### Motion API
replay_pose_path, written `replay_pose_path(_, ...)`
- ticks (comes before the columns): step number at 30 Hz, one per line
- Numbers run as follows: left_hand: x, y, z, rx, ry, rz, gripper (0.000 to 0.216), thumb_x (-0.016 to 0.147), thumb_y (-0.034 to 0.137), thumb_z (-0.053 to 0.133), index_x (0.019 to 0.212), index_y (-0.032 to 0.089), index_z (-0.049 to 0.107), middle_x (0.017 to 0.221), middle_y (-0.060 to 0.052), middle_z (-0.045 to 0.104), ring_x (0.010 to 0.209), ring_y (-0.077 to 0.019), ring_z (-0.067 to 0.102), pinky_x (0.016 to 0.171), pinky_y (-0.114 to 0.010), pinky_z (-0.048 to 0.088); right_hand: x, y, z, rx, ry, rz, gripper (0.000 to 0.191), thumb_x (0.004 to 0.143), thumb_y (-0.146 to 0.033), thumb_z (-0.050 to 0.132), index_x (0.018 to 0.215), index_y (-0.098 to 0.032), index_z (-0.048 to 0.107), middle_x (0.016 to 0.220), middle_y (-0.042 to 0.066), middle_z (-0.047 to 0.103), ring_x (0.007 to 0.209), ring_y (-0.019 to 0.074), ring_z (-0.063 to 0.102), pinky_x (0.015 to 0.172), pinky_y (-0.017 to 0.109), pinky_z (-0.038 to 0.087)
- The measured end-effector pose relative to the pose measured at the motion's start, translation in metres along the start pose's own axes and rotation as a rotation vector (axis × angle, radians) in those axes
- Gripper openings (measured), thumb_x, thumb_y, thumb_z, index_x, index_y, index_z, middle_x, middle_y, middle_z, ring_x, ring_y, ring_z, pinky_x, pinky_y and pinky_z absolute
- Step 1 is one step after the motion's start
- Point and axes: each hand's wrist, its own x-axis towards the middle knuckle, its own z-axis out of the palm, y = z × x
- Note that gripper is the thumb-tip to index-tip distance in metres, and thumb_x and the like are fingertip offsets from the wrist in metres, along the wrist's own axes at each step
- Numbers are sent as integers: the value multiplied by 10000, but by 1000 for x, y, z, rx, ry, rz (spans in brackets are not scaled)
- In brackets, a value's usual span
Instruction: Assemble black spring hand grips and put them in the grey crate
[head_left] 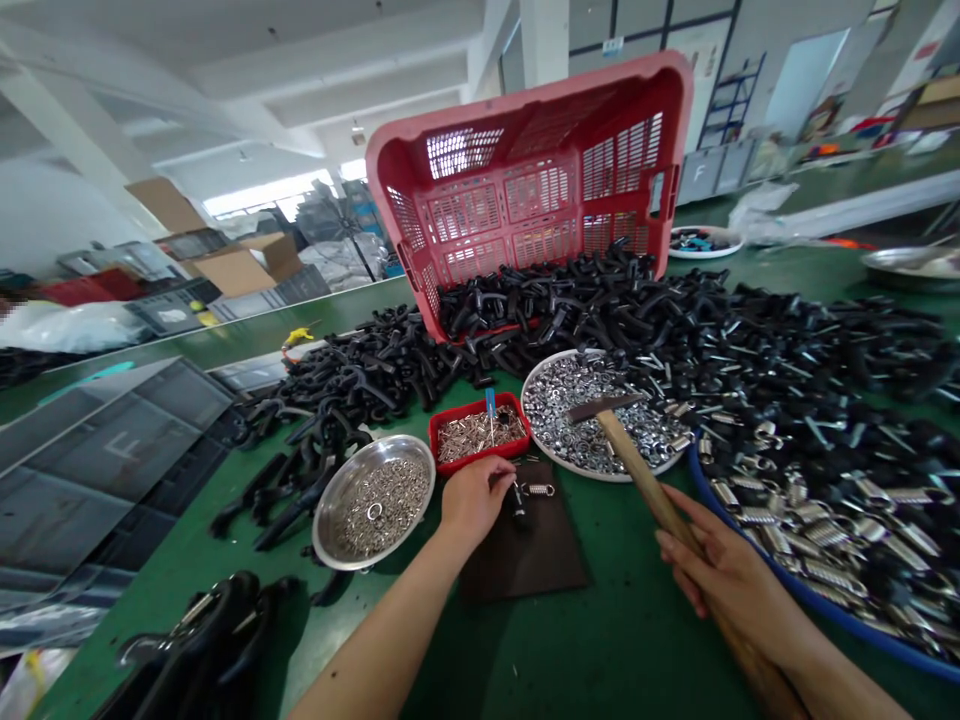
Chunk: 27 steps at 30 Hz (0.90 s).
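My right hand (720, 565) is wrapped round the wooden handle of a hammer (637, 455). The hammer's metal head is raised in front of the white plate of small metal parts (607, 420). My left hand (476, 495) is pinched closed over a dark mat (525, 560). Its fingertips meet at the top of a small black part with a metal piece (519, 505); whatever lies between them is too small to name. Just right of those fingertips is a coil spring (538, 490). Behind the left hand stands a red tray of small metal pins (480, 435).
Left of my left hand is a metal bowl of tiny rings (375, 500). A blue-rimmed tray of springs and black parts (832, 560) lies at right. Black handle-like parts (555, 310) spill from a tipped red crate (525, 190). Grey crates (127, 470) stand at left.
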Motion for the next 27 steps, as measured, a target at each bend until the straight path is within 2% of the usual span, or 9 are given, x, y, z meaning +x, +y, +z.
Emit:
replay_pose_path(5, 2, 0, -3, 75, 17, 58, 149, 800, 276, 501, 875, 254, 628, 893, 44, 664, 814, -142, 594, 724, -252, 431, -1, 0, 1, 5, 0, 9, 699, 759, -470, 536, 1336, -203, 243, 651, -34, 505, 405, 84, 430, 339, 239, 407)
replay_pose_path(10, -1, 4, -2, 193, -41, 236, 165, 817, 233, 477, 894, 247, 622, 905, 19, 650, 847, -141, 575, 768, -258, 424, -1, 2, 2, -9, -19, -3, 702, 771, -465, 523, 1350, -200, 227, 629, -33, 507, 414, 93, 436, 349, 245, 414)
replay_pose_path(13, -4, 3, -1, 237, -27, 251, 188, 846, 268, 440, 893, 245, 620, 876, 12, 648, 823, -146, 568, 732, -265, 429, -3, -2, 3, -94, -25, -34, 704, 783, -453, 503, 1364, -175, 218, 497, -64, 457, 388, 109, 436, 359, 248, 425)
replay_pose_path(15, -8, 0, -3, 239, 4, 267, 214, 857, 314, 424, 924, 252, 618, 898, 12, 649, 849, -155, 555, 748, -275, 426, -7, -7, 4, -215, 2, -121, 678, 783, -441, 499, 1360, -176, 260, 489, -41, 508, 416, 141, 502, 385, 265, 456)
replay_pose_path(17, -13, -5, -7, 224, 48, 282, 275, 845, 387, 432, 1026, 249, 588, 992, 0, 635, 927, -173, 529, 808, -296, 413, -11, -13, 5, -376, 39, -280, 601, 780, -408, 504, 1327, -210, 352, 703, 40, 646, 618, 200, 618, 531, 310, 523)
replay_pose_path(20, -24, -15, -11, 200, 65, 267, 550, 717, 548, 539, 1150, 210, 514, 1119, -39, 583, 1020, -217, 481, 889, -346, 379, -16, -19, 10, -619, 14, -478, 501, 806, -343, 465, 1299, -281, 400, 1062, 72, 623, 897, 242, 611, 743, 350, 515)
replay_pose_path(22, -30, -20, -10, 196, 31, 239, 667, 613, 600, 603, 1138, 196, 519, 1111, -54, 580, 1023, -239, 476, 910, -373, 363, -17, -22, 15, -757, -27, -492, 484, 828, -329, 406, 1310, -300, 377, 989, 78, 644, 785, 233, 638, 660, 343, 533)
replay_pose_path(24, -33, -24, -6, 179, 24, 205, 653, 587, 595, 621, 1095, 194, 541, 1083, -57, 585, 1015, -243, 480, 918, -378, 353, -17, -26, 18, -854, -43, -474, 475, 834, -330, 367, 1308, -301, 379, 858, 80, 657, 646, 220, 638, 560, 330, 533)
replay_pose_path(27, -32, -25, 1, 137, 55, 176, 590, 578, 581, 625, 1025, 200, 569, 1064, -54, 580, 996, -237, 484, 903, -368, 359, -19, -38, 20, -893, -53, -518, 468, 838, -331, 357, 1305, -319, 378, 846, 78, 652, 607, 205, 627, 546, 318, 528)
